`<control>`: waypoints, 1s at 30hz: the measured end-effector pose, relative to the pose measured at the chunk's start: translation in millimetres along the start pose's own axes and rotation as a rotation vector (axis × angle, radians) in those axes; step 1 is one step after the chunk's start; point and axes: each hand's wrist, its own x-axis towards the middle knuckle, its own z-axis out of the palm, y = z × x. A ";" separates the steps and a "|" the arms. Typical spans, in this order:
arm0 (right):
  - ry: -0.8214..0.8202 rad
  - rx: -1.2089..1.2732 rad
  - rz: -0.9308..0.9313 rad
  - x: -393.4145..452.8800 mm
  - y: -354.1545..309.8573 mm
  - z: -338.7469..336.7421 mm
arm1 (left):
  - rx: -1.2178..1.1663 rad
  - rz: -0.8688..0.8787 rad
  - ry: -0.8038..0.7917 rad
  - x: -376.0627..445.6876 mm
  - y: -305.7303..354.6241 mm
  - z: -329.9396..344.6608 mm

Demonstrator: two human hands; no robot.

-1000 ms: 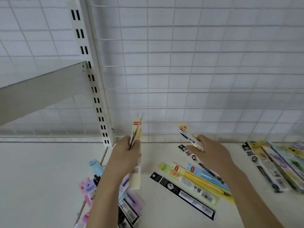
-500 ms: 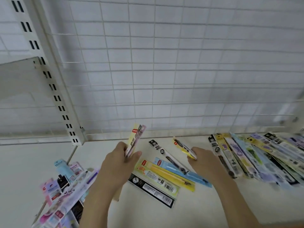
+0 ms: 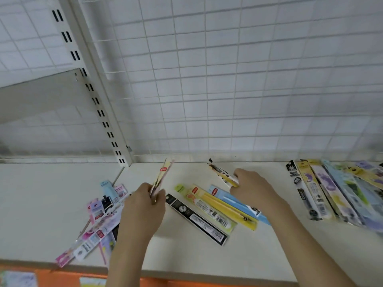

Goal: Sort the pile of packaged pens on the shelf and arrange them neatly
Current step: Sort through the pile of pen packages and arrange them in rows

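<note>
On the white shelf (image 3: 248,255) I was mid-sort, my left hand (image 3: 145,206) fingers clamped on pale pen packs (image 3: 161,178), right hand (image 3: 251,186) fingers clamped on a yellow-black pen pack (image 3: 220,172), which I judged needed laying beside the blue pack (image 3: 234,198) just under those fingers.

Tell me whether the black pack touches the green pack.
Touching. Head view: the black pack lies flush along the green pack, no shelf between them.

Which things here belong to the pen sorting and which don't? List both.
Part of the job:
- left hand gripping a yellow pen pack
- right hand gripping another pen pack
- jumbled pile
- laid-out row

Not part:
- wire grid back
- slotted upright
- orange edge strip
</note>
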 end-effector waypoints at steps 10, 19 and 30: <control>-0.019 -0.111 -0.001 -28.5 17.5 -6.9 | 0.056 -0.075 -0.079 -15.9 8.7 22.3; -0.025 -0.073 -0.030 -35.8 22.4 -0.9 | 0.189 -0.096 -0.191 -17.4 8.6 24.9; 0.171 0.056 -0.058 -64.6 27.8 2.1 | 0.187 -0.125 -0.194 -18.2 19.5 51.4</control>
